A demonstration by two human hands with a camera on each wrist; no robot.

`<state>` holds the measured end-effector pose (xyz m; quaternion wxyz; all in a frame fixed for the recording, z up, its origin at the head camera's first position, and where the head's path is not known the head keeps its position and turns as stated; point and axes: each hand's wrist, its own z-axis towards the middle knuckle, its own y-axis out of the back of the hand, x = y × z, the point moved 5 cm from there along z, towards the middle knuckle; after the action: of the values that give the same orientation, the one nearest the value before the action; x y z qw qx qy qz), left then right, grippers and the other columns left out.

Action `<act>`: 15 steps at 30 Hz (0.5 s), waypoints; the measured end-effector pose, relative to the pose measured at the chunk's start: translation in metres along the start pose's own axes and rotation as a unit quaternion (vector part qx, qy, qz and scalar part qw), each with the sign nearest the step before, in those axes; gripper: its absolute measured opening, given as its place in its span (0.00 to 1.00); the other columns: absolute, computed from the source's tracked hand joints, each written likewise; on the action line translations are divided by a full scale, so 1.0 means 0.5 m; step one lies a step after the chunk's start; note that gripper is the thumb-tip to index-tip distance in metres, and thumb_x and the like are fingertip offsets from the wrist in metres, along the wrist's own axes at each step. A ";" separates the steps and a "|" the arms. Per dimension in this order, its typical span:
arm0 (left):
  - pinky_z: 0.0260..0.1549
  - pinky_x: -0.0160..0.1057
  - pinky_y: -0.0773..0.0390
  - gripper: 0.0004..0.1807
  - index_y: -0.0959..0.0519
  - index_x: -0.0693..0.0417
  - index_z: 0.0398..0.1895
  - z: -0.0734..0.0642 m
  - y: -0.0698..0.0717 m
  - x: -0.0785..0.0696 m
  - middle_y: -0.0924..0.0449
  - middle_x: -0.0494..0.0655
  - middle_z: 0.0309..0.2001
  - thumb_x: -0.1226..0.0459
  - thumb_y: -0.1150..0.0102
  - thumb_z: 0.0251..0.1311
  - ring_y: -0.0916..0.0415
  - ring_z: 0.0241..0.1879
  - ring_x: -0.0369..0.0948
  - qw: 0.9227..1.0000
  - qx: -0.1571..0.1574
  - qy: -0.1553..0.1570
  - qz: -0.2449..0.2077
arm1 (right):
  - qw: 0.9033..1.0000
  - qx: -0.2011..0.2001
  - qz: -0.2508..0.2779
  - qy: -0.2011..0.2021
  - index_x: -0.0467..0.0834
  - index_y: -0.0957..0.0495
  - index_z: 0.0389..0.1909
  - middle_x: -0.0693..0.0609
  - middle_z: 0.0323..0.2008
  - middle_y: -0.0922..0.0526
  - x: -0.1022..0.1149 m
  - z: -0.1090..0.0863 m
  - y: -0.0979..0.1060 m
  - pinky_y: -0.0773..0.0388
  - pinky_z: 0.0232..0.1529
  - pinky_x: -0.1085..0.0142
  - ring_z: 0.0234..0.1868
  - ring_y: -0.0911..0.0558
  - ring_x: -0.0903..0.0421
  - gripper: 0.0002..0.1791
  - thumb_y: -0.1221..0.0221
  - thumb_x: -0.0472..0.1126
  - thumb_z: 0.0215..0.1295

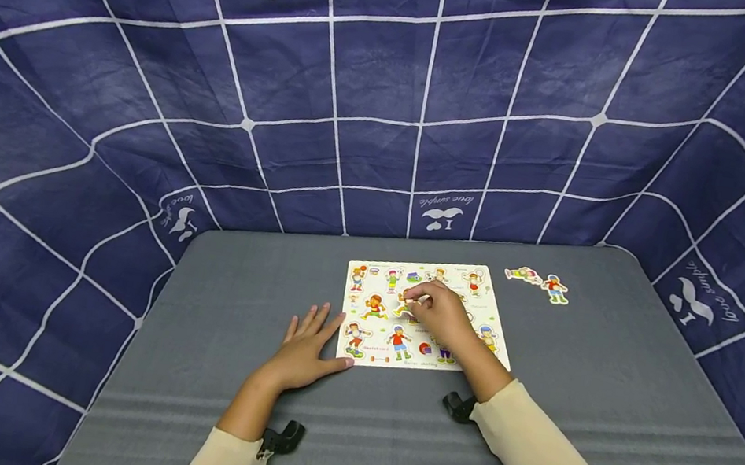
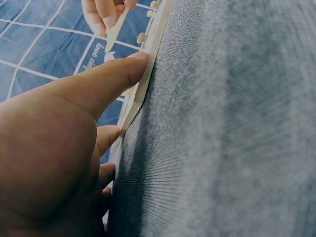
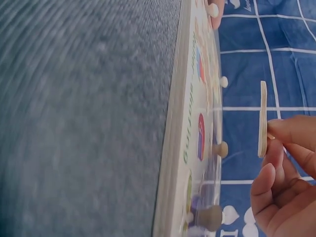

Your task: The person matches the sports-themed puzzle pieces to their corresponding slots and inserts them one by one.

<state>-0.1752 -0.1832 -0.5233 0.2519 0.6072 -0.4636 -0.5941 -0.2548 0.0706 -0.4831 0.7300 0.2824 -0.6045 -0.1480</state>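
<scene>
A white knobbed puzzle board (image 1: 382, 331) printed with cartoon children playing sports lies on the grey table. My right hand (image 1: 444, 316) is over its middle, pinching a thin wooden puzzle piece (image 3: 263, 121) by its knob between thumb and fingertips. In the right wrist view the piece is held above the board, apart from it. My left hand (image 1: 303, 356) rests at the board's lower left corner with fingers spread. Its thumb (image 2: 131, 69) touches the board's edge in the left wrist view. Several pieces with round knobs (image 3: 220, 149) sit on the board.
Two loose puzzle pieces lie right of the board: a child in a red shirt (image 1: 555, 289) and a pink-and-green figure (image 1: 523, 274). The grey table (image 1: 251, 279) meets a blue checked cloth (image 1: 370, 145) at the back and sides. Black camera mounts (image 1: 283, 438) sit at both wrists.
</scene>
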 end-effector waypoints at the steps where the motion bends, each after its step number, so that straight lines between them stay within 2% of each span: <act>1: 0.78 0.63 0.69 0.51 0.47 0.39 0.82 0.000 0.000 0.000 0.61 0.50 0.83 0.33 0.41 0.60 0.70 0.83 0.52 1.000 0.001 0.001 0.000 | 1.000 0.002 0.000 0.000 0.48 0.13 0.41 0.50 0.39 0.18 0.000 0.001 -0.003 0.27 0.29 0.67 0.26 0.24 0.60 0.08 0.33 0.36 0.62; 10: 0.77 0.64 0.68 0.51 0.46 0.39 0.81 0.002 -0.002 0.002 0.60 0.51 0.83 0.32 0.41 0.59 0.68 0.83 0.53 1.000 -0.005 0.001 0.000 | 0.999 0.018 -0.023 0.020 0.49 0.12 0.41 0.52 0.39 0.17 0.007 0.012 -0.031 0.26 0.33 0.68 0.28 0.23 0.62 0.08 0.34 0.36 0.62; 15: 0.77 0.64 0.69 0.51 0.46 0.39 0.81 0.003 -0.002 0.002 0.60 0.51 0.83 0.32 0.41 0.59 0.68 0.83 0.53 1.000 -0.005 0.003 -0.003 | 0.999 0.019 -0.011 0.035 0.46 0.12 0.39 0.50 0.39 0.17 0.014 0.018 -0.044 0.25 0.34 0.68 0.30 0.22 0.62 0.08 0.34 0.34 0.60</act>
<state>-0.1764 -0.1832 -0.5248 0.2544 0.6091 -0.4584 -0.5952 -0.2590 0.0470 -0.4895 0.7433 0.3080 -0.5783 -0.1351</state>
